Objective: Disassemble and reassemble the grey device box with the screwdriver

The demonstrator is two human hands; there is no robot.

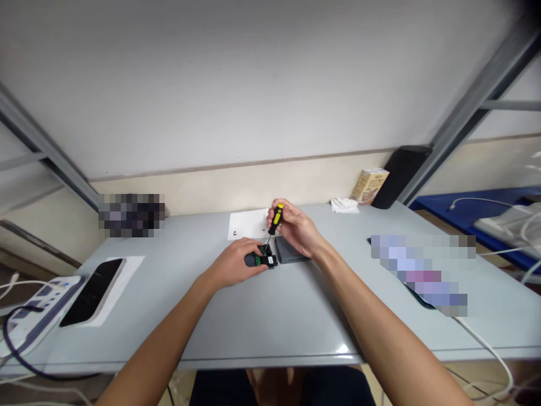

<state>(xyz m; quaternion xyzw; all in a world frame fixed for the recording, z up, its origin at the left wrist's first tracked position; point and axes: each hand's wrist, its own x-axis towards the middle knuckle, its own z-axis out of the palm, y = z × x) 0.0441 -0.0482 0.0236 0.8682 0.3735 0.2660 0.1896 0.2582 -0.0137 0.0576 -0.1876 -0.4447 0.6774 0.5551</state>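
Note:
Near the middle of the grey table, my left hand is closed around a small black device with a green circuit board showing. My right hand grips a black and yellow screwdriver, tilted, its shaft pointing down at the device. The exact spot its tip touches is too small to tell. Just right of the device, a dark grey flat box lies partly under my right hand. Behind my hands is a white paper with tiny dark pieces on it.
A black phone and a white power strip lie at the left. At the back right stand a crumpled tissue, a carton and a black cylinder. A blurred device with a white cable lies at the right.

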